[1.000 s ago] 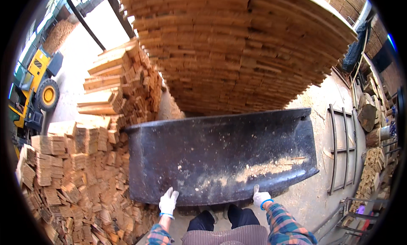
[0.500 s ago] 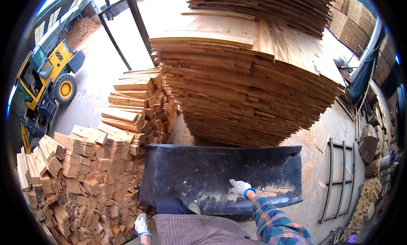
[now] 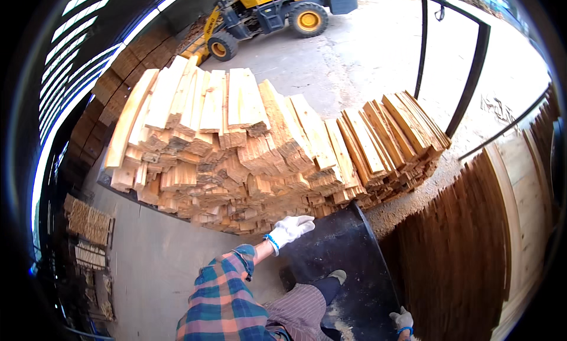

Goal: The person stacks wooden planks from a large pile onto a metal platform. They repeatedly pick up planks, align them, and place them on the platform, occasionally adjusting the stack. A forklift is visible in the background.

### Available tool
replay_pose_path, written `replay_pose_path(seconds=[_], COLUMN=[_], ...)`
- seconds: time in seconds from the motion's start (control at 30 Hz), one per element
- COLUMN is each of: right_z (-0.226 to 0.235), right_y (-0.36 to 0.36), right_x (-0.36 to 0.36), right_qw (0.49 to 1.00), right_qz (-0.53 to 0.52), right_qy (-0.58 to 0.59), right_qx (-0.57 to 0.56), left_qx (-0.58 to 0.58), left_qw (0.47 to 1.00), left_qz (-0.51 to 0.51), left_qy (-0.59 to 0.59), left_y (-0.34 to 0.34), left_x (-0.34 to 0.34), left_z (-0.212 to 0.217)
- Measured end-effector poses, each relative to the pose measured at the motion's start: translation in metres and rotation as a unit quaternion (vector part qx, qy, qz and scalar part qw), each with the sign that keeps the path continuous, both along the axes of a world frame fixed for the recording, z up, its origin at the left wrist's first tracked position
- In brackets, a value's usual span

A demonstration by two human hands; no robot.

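Observation:
My left hand (image 3: pixel 289 230), in a white glove with a blue cuff, reaches out in front of the wood stack (image 3: pixel 260 158). Its fingers are stretched and hold nothing I can see. The stack is made of short, rough-cut boards with their ends facing me. Low on the right, my right hand (image 3: pixel 402 319), gloved the same way, is over the right edge of a black tray-like platform (image 3: pixel 348 252). That hand looks empty, with the thumb apart from the fingers. One of my feet is on the platform, and sawdust lies near it.
A tall stack of long planks (image 3: pixel 455 252) rises close on the right. Beyond the short boards is a yellow wheel loader (image 3: pixel 277 13). A dark metal frame (image 3: pixel 481 63) stands at the back right, and more bundled wood (image 3: pixel 88 217) is at the left.
My view has swung left, bringing the short-board stack to the middle. My left hand has risen from beside my lap toward the stack. My right hand is now at the platform's right edge.

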State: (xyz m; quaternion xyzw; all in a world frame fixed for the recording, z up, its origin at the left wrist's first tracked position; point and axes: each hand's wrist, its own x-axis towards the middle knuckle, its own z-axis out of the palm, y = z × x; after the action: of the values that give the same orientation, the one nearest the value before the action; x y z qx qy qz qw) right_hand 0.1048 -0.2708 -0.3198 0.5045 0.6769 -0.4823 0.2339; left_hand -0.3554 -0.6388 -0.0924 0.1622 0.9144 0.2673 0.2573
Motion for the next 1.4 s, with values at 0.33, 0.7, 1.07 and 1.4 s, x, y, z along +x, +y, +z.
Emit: replay_pose_path(seconds=[0.33,0.7,1.07,1.4], right_z=[0.05,0.208,0.321,0.426], right_y=[0.048,0.105,0.012,-0.192], right_x=[-0.034,-0.138,-0.364,-0.594], right_qw=[0.975,0.976,0.953,0.859], right_qz=[-0.143,0.051,0.224,0.376], right_qy=[0.098,0.086,0.132,0.223], right_qx=[-0.14,-0.191,-0.158,-0.265], left_qx=[0.015,0.34,0.348,0.623], left_qw=[0.881,0.565,0.496,0.402], left_qz=[0.47,0.742,0.748,0.577], left_qy=[-0.046,0.117,0.27,0.343], left_y=[-0.115,-0.182,-0.292,-0.39], left_x=[0.102,0.175,-0.003,-0.148], left_z=[0.134,0.212,0.323,0.317])
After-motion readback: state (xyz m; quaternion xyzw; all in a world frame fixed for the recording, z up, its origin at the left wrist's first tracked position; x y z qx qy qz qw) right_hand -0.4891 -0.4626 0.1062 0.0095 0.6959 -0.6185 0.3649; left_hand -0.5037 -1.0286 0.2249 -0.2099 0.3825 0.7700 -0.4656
